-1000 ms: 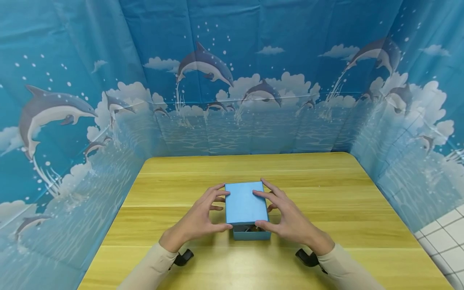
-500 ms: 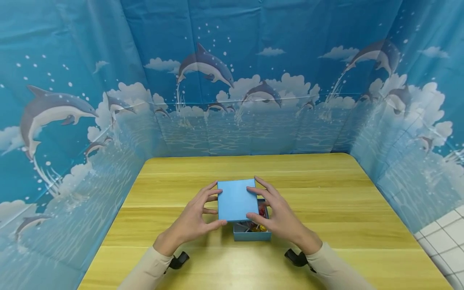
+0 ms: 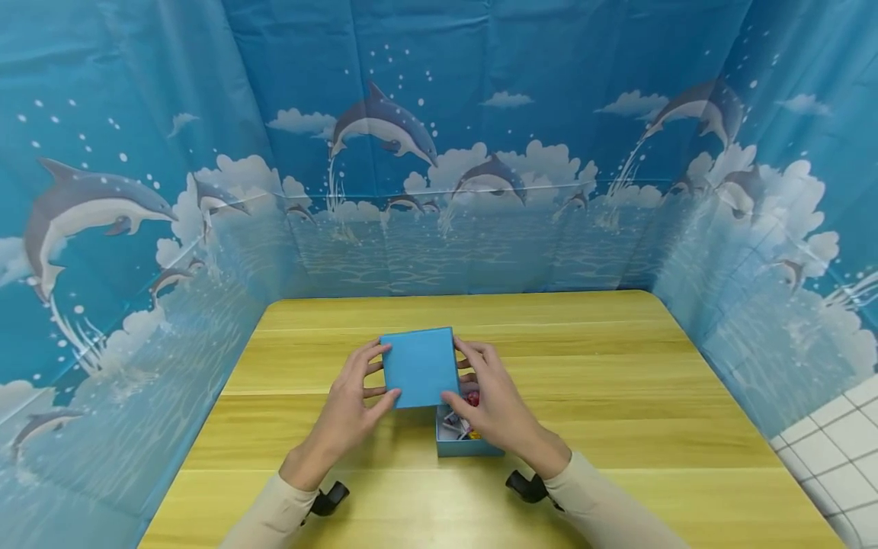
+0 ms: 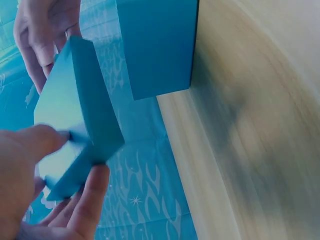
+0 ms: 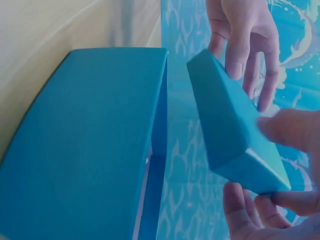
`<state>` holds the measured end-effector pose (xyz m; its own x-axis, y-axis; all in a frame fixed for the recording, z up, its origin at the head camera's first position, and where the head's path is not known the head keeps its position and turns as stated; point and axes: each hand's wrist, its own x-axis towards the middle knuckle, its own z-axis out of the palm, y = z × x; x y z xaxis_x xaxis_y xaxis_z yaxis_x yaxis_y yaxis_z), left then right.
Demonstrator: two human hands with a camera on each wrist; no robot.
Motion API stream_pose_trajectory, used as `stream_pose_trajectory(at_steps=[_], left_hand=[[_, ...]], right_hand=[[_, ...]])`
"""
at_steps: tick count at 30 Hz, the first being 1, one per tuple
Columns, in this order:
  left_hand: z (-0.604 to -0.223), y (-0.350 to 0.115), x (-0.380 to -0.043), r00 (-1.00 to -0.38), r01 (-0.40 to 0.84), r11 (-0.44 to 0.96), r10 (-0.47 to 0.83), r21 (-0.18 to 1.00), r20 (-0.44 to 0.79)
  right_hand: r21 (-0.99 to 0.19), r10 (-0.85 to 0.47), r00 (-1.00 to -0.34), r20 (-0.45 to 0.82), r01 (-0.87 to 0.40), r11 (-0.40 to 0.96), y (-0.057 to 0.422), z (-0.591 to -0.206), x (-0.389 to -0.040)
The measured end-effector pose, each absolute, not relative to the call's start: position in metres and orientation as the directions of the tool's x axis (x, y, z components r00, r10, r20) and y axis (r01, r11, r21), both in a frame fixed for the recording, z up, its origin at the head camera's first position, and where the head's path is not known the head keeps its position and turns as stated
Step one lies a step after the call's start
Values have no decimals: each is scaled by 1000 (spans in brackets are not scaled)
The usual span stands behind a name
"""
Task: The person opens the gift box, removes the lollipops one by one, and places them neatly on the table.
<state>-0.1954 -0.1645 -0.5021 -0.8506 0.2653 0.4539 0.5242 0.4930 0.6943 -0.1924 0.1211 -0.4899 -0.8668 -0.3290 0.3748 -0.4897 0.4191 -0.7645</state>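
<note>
- A square blue lid (image 3: 420, 367) is held in the air above the desk (image 3: 562, 351), gripped between the two hands, with its plain top facing up towards the head camera.
- The left hand (image 3: 350, 400) has hold of the lid's left side: the thumb is at the near left corner, a finger reaches the far left corner, and the fingers are spread part-way open and bent round the edge.
- The right hand (image 3: 501, 408) grips the opposite side in much the same manner, thumb at the near right corner, with the other fingers along the right edge.
- Both wrist views show the lid slanted and well apart from the box's walls, with fingertips under its rim.
- A blue box (image 3: 469, 448) stands uncovered on the desk, to the right of the lid and nearer the person; seen from the head, the lid and right hand hide part of it.
- Inside the box lie white sticks (image 3: 453, 421), a red wrapped piece (image 3: 472, 398) and a yellow piece (image 3: 474, 435); the rest of the contents is hidden.
- Beige sleeves (image 3: 610, 503) cover the forearms, and a black device (image 3: 331, 499) sits at each wrist.
- Behind the desk and along its sides hangs a blue backdrop (image 3: 425, 252) printed with dolphins, clouds and water.
- White floor tiles (image 3: 830, 442) show at the right.
</note>
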Motion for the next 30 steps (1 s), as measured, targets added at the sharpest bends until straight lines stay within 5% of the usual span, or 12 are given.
stream_pose_trajectory(at_steps=[13,30], left_hand=[[-499,-173,-202,-897,407,542,82,736,435],[-511,-189,-208,-873,372,580,-46,724,486]], right_hand=[[-823,-365,-883,295,-429,372,93,-475,-203],[-879,-460,-866,194,-362,311,73,-477,-224]])
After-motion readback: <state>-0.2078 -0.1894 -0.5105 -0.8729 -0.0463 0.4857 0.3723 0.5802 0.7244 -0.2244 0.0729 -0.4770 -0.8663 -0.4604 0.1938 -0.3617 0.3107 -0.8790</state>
